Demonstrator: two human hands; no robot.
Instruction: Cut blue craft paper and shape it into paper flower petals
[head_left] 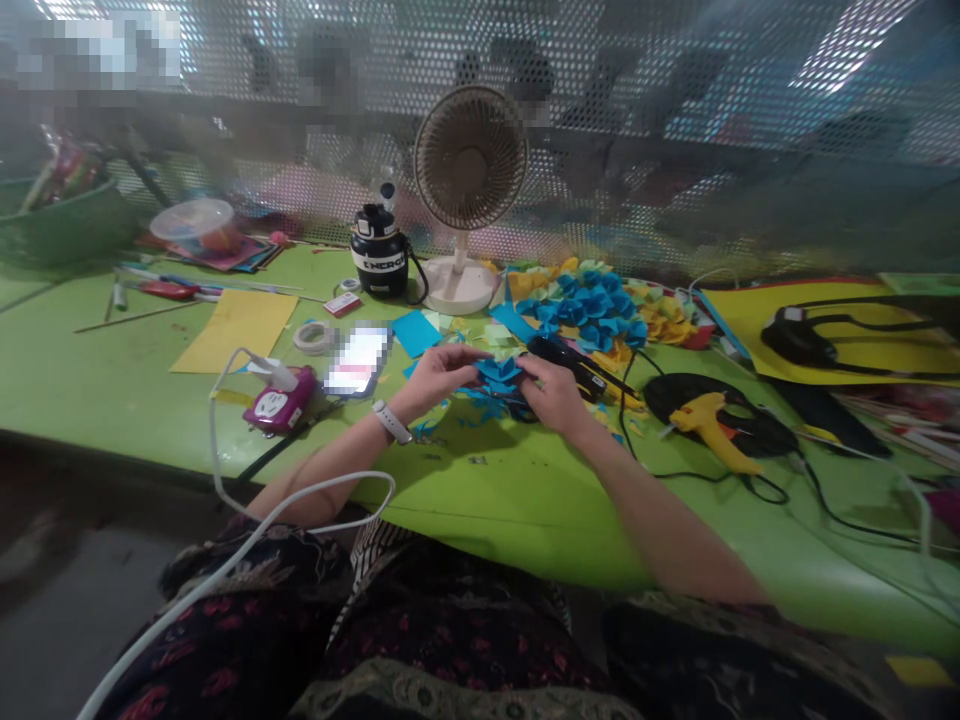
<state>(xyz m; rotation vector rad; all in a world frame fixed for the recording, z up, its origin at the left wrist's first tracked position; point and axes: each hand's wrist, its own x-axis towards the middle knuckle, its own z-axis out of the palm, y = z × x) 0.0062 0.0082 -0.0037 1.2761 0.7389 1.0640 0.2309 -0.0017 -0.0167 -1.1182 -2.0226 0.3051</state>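
Note:
My left hand (439, 380) and my right hand (551, 392) both pinch a small folded blue paper flower (499, 373) above the green table (480, 480). Blue paper scraps lie beneath it. Just beyond my right hand is a black handheld tool (561, 362), partly hidden by my fingers. A heap of blue paper flowers (585, 305) with yellow ones sits further back. To the right lies a yellow glue gun (709, 425) on a black cord.
A pink power socket (279, 402) with a white cable, a blurred phone (356, 360), a tape roll (313, 338) and yellow card (236, 330) lie left. A desk fan (469, 170) and black jug (379, 250) stand behind. A perforated metal screen backs the table.

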